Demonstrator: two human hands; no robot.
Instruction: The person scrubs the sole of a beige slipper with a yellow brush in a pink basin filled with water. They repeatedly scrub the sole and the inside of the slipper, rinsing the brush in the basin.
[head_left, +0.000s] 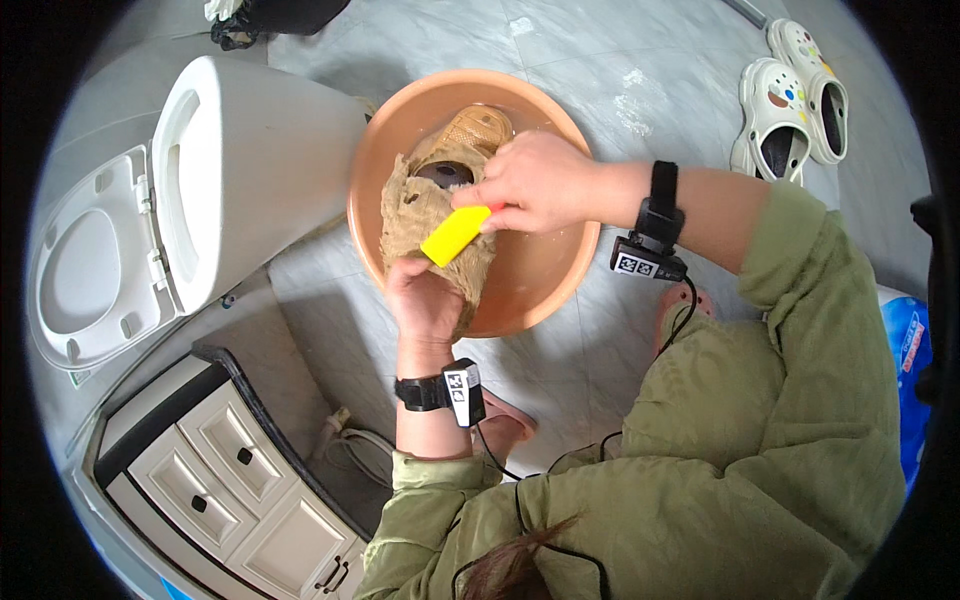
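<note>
In front of me an orange plastic basin (541, 300) holds some water. A tan, rough-textured, wet-looking piece (409, 217), fabric or a fabric-covered shoe, lies across its left side. My left hand (426, 304) grips the near end of this piece at the basin's rim. Between thumb and fingers my right hand (536, 184) holds a bright yellow block-shaped thing (456, 236), with a bit of red at the fingertips. The block is over the tan piece; I cannot tell whether they touch. Beyond it lies a tan clog-like shoe (476, 129), partly hidden, beside a dark opening (445, 174).
A white toilet (277, 165) with its seat raised stands left, close to the basin. A cream cabinet (232, 465) is at lower left, with a coiled cable (352, 450) beside it. White clogs (776, 112) lie at upper right. A blue package (909, 360) stands at right.
</note>
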